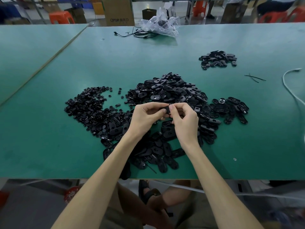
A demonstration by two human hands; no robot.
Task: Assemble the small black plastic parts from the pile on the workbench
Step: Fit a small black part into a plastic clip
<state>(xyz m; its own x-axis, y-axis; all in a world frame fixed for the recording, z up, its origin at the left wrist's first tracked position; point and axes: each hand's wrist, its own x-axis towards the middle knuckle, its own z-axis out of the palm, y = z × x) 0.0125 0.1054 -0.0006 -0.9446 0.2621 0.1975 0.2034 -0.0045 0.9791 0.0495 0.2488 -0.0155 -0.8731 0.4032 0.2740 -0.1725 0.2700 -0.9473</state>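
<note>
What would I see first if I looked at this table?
A huge pile of black plastic parts covers the middle of the green workbench. Above it, the left hand and right hand pinch one black part together. A smaller heap sits farther back, right.

Green workbench (pixel 49 146), black parts (pixel 173 91)

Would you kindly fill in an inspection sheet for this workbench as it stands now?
Surface: green workbench, seam at left.
Job's things: round-parts pile left, oval-parts pile centre, small heap far right, one black part in hand.
Clutter: crumpled plastic bag at the far edge; thin black strips at right.
Grips: left hand and right hand both pinch the black part above the piles.
Cables: black cable by the bag; white cable at the right edge.
Surroundings: cardboard box and red stools behind the bench.
</note>
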